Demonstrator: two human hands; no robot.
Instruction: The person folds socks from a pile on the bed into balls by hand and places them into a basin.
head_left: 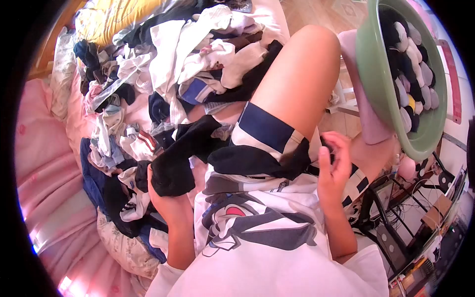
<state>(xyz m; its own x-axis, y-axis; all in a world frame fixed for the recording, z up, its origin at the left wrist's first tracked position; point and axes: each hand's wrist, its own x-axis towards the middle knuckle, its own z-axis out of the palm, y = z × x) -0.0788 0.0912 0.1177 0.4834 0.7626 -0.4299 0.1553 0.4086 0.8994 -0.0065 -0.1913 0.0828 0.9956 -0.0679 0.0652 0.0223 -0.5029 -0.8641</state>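
Note:
My left hand (159,198) is closed around one end of a black sock (174,174), whose length stretches up and to the right over the pile. Another black sock (242,161) lies across my lap, by the dark blue and cream hem of the shorts. Over the right side of my lap, my right hand (334,166) is raised with thumb and curled fingers apart. No item shows clearly in its grasp. A large heap of mixed socks (143,69), white, grey, black and blue, spreads beyond my left hand.
A green basin (372,74) at the upper right holds several rolled socks (413,64). Pink bedding (54,183) covers the left side, with a yellow cushion (106,22) at the top. A black metal frame with cables (391,213) stands at the lower right.

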